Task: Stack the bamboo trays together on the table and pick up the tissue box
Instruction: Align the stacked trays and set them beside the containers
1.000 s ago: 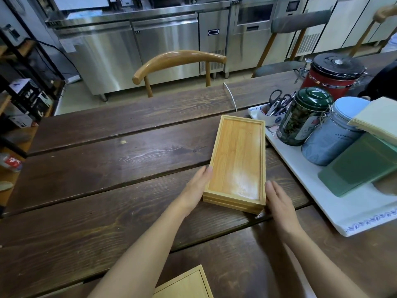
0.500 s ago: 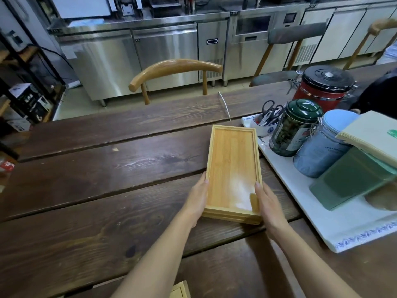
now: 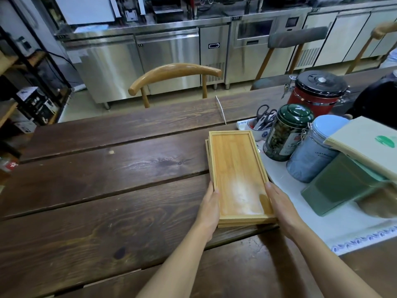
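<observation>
A stack of rectangular bamboo trays [image 3: 234,168] lies on the dark wooden table [image 3: 107,179], its lower trays peeking out along the left side. My left hand [image 3: 209,208] presses flat against the stack's near left edge. My right hand [image 3: 280,206] holds the near right edge, thumb over the rim. A green tissue box [image 3: 339,188] with a cream pack resting on top sits on the white mat [image 3: 322,231] to the right, touched by neither hand.
On the mat stand a dark green tin [image 3: 287,132], a blue-grey jar [image 3: 315,149], a red canister with a black lid [image 3: 315,93] and a cup holding scissors [image 3: 261,123]. A wooden chair [image 3: 174,72] stands behind the table. Steel kitchen counters line the back.
Both hands closed in on the tray stack's near edges and squared it up; the stack turned slightly and now sits closer to the mat. The loose tray at the bottom edge has left the view.
</observation>
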Motion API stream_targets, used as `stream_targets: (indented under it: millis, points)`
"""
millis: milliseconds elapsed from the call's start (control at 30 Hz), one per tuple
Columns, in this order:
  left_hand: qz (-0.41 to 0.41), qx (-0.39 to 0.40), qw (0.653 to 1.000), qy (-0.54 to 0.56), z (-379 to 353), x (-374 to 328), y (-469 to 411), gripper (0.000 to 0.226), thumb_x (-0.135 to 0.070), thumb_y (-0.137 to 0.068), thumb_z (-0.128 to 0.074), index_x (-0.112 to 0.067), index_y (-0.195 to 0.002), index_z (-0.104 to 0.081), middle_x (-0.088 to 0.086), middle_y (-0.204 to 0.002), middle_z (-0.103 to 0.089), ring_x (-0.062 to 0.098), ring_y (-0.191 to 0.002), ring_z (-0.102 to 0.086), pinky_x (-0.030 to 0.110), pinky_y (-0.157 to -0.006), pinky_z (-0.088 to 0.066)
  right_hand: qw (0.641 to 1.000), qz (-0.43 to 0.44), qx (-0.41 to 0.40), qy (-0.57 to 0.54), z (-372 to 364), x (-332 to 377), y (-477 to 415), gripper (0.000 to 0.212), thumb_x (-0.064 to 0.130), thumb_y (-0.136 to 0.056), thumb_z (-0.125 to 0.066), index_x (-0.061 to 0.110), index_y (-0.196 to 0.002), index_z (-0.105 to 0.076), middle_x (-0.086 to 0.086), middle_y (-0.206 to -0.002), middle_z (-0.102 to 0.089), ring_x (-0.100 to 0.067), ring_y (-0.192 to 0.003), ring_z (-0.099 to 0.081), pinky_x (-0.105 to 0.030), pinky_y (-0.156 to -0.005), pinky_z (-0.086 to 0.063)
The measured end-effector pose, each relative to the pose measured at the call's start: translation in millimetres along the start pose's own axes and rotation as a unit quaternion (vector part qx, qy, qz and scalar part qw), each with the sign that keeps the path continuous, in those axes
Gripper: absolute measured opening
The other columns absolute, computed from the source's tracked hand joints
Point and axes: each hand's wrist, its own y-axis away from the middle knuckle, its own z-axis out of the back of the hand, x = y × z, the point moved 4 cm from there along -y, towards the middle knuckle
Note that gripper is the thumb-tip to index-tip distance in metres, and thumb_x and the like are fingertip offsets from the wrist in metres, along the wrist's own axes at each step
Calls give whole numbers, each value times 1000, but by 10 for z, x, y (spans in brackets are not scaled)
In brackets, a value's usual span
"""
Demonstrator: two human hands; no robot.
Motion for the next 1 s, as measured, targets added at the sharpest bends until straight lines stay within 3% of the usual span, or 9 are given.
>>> stream_targets:
  millis: [100, 333, 433, 500, 567, 667, 833, 1000]
  points:
    - [8, -5, 1000, -1, -91, 11, 54, 45, -29, -101, -27, -31, -146, -25, -7, -152, -33, 13, -138, -30, 37, -117, -20, 1000, -10, 2, -6, 91, -25, -16, 52, 48, -92, -38, 17, -133, -47, 4, -135, -49, -14, -125, -43, -32, -107, -29]
    - [25, -35, 999, 24, -311, 95, 198, 46, -32, -100, -29, -37, -146, -23, -9, -153, -29, 14, -140, -27, 42, -117, -20, 1000, -17, 14, 11, 266, -82, 19, 49, 52, -88, -41, 22, -124, -54, 9, -125, -55, -13, -116, -49, -34, -102, -34]
    - [29, -68, 997, 22, -436, 113, 254, 46, -33, -100, -28, -40, -146, -21, -10, -154, -27, 15, -140, -26, 42, -116, -20, 996, -5, 21, 84, 345, 10, -28, 23, 40, -89, -51, 23, -96, -64, 1, -102, -68, -16, -92, -61, -33, -80, -46]
    - [29, -82, 996, 27, -472, 125, 267, 47, -32, -101, -29, -37, -147, -20, -9, -155, -24, 14, -141, -24, 42, -117, -19, 985, 24, 18, 169, 375, 87, -51, 16, 35, -87, -56, 22, -82, -63, 1, -80, -67, -16, -74, -60, -27, -59, -41]
    - [28, -80, 996, 31, -470, 131, 269, 48, -31, -100, -30, -36, -147, -20, -9, -155, -24, 14, -141, -24, 41, -117, -19, 966, 48, -12, 255, 391, 139, -64, 20, 35, -87, -55, 19, -78, -64, 2, -69, -62, -20, -69, -56, -28, -53, -35]
    - [14, -88, 996, 4, -417, 104, 214, 49, -34, -98, -35, -36, -146, -23, -9, -153, -30, 13, -137, -30, 39, -115, -24, 959, 61, -55, 272, 412, 182, -101, 23, 30, -88, -55, 13, -98, -67, 0, -85, -63, -22, -81, -57, -32, -66, -41]
    - [12, -88, 996, 4, -316, -90, -91, 48, -42, -96, -39, -35, -143, -30, -6, -145, -42, 13, -127, -40, 39, -107, -32, 981, 20, -19, 191, 388, 206, -268, 37, 27, -89, -55, 10, -122, -56, -6, -118, -61, -23, -107, -55, -37, -88, -44]
    - [23, -70, 997, 34, -215, -303, -527, 52, -47, -95, -36, -32, -144, -28, 4, -143, -46, 24, -128, -45, 51, -108, -34, 993, -4, 26, 114, 287, 285, -469, 28, 26, -90, -53, 18, -117, -57, 3, -105, -63, -2, -86, -55, -22, -64, -39]
